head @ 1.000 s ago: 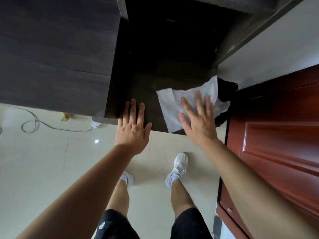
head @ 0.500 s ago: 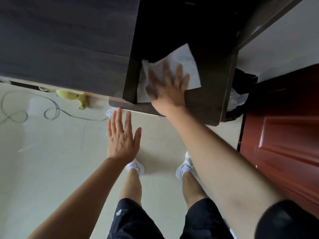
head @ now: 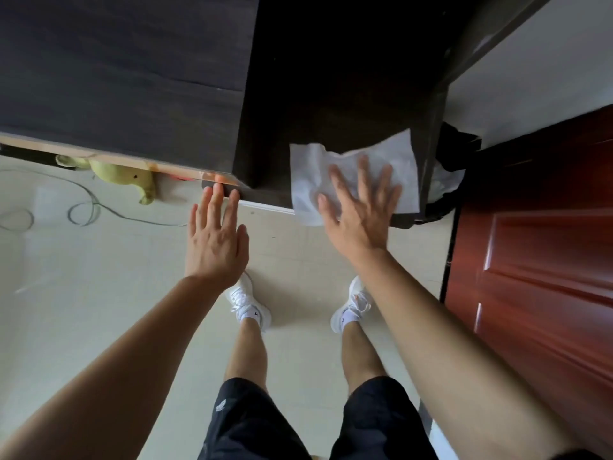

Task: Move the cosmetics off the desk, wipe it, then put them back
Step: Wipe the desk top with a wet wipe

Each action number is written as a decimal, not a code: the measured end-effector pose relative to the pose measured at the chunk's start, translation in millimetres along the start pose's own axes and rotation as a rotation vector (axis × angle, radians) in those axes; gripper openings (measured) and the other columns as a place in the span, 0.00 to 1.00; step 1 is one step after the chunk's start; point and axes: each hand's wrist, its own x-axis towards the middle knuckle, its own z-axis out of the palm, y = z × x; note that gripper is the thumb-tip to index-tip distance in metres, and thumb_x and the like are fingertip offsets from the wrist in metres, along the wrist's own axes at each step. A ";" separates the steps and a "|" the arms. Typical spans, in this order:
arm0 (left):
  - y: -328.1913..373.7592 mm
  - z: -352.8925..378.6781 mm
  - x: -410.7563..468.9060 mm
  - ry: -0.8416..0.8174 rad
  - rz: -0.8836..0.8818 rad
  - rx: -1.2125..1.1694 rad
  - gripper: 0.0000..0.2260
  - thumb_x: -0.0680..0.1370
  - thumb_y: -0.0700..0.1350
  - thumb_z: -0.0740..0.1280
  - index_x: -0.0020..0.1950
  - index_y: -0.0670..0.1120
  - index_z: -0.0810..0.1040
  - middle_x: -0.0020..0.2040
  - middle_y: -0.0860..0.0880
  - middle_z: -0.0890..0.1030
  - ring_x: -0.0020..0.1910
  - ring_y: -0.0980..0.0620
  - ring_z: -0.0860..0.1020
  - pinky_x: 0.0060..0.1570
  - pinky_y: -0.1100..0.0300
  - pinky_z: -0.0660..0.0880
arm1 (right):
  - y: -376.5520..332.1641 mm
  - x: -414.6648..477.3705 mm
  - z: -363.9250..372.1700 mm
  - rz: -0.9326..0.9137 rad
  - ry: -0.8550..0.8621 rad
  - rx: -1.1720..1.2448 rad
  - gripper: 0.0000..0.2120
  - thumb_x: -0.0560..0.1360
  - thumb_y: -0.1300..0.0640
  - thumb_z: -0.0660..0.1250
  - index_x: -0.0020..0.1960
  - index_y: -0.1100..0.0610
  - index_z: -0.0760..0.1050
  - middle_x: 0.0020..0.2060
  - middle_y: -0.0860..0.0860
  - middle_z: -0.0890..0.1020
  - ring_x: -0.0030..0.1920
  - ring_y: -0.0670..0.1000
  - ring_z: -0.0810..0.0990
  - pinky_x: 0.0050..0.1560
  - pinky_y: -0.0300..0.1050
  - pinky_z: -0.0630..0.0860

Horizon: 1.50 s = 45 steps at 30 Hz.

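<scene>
Dark desk [head: 331, 104] at 12 o'clock over tiled floor [head: 83, 293]; red door [head: 537, 260] at 3. Right hand [head: 361, 210], fingers spread flat, presses white wipe [head: 308, 174] on desk's near edge. Left hand [head: 215, 240] at its 9, fingers straight, empty.

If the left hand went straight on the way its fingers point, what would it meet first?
Probably the front edge of the dark desk: the left hand has straight fingers pointing at it, tips almost there. Depth is unclear, so it may pass over or under instead.
</scene>
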 end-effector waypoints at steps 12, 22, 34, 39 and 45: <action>0.9 -7.1 0.5 -0.023 -0.006 0.032 0.27 0.79 0.49 0.55 0.77 0.39 0.62 0.78 0.35 0.58 0.78 0.35 0.55 0.75 0.39 0.54 | 16.4 -22.2 1.9 -0.155 0.064 -0.033 0.20 0.84 0.42 0.58 0.74 0.43 0.71 0.78 0.56 0.63 0.78 0.68 0.57 0.73 0.72 0.55; 13.4 -4.3 4.3 0.013 0.024 0.029 0.25 0.81 0.52 0.53 0.73 0.39 0.68 0.73 0.36 0.65 0.75 0.36 0.59 0.75 0.35 0.51 | -1.9 113.9 -26.3 0.072 -0.072 -0.026 0.28 0.81 0.35 0.49 0.80 0.38 0.54 0.82 0.55 0.48 0.79 0.68 0.42 0.75 0.71 0.43; 49.6 10.6 11.1 0.054 0.133 0.069 0.23 0.80 0.52 0.59 0.73 0.43 0.71 0.67 0.33 0.69 0.67 0.31 0.65 0.70 0.35 0.59 | 76.9 19.1 -27.4 -0.248 -0.022 -0.097 0.24 0.81 0.39 0.59 0.75 0.44 0.70 0.79 0.57 0.62 0.77 0.70 0.57 0.74 0.71 0.55; 64.6 20.0 19.0 0.036 0.168 0.099 0.24 0.81 0.56 0.55 0.75 0.47 0.69 0.71 0.37 0.68 0.70 0.33 0.64 0.74 0.36 0.54 | 64.8 92.1 -37.8 -0.062 -0.091 -0.081 0.29 0.81 0.32 0.50 0.80 0.37 0.54 0.82 0.54 0.50 0.80 0.67 0.44 0.76 0.70 0.44; 61.5 15.9 19.7 -0.031 0.170 0.096 0.25 0.79 0.53 0.58 0.75 0.50 0.69 0.73 0.38 0.67 0.70 0.32 0.64 0.73 0.35 0.53 | 13.5 89.7 -19.3 -0.066 -0.089 -0.110 0.30 0.80 0.32 0.46 0.80 0.40 0.54 0.82 0.56 0.49 0.79 0.70 0.43 0.74 0.75 0.43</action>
